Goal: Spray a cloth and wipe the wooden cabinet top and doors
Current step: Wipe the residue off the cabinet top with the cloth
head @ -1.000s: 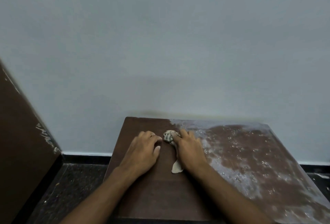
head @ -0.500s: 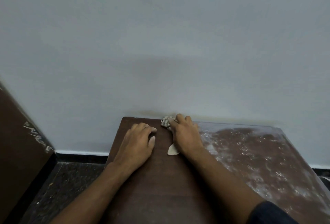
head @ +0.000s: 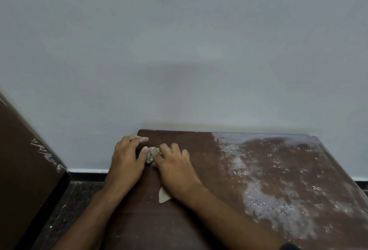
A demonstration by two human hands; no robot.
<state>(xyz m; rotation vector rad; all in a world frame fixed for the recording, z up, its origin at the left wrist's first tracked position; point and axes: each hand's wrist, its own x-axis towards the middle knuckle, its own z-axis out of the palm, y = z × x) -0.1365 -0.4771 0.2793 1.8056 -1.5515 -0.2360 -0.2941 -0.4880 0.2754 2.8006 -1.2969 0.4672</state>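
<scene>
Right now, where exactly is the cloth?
Find the dark wooden cabinet top against the grey wall. On its clean left part, the right hand presses the cloth, a crumpled pale wad, its tail poking out below the palm.

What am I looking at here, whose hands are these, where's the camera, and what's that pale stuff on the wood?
There is no machine here: these are a person's two bare hands, filmed by one wide-angle camera worn on their head, looking forward and down. The brown surface is the wooden cabinet top, standing against a grey wall. The right hand presses a small pale cloth onto the wood; a corner of it pokes out near the wrist. The left hand rests on the top's left edge, its thumb beside the cloth. The pale stuff is a whitish, speckled film of dust or residue covering the right part; the left part looks dark and clean.
</scene>
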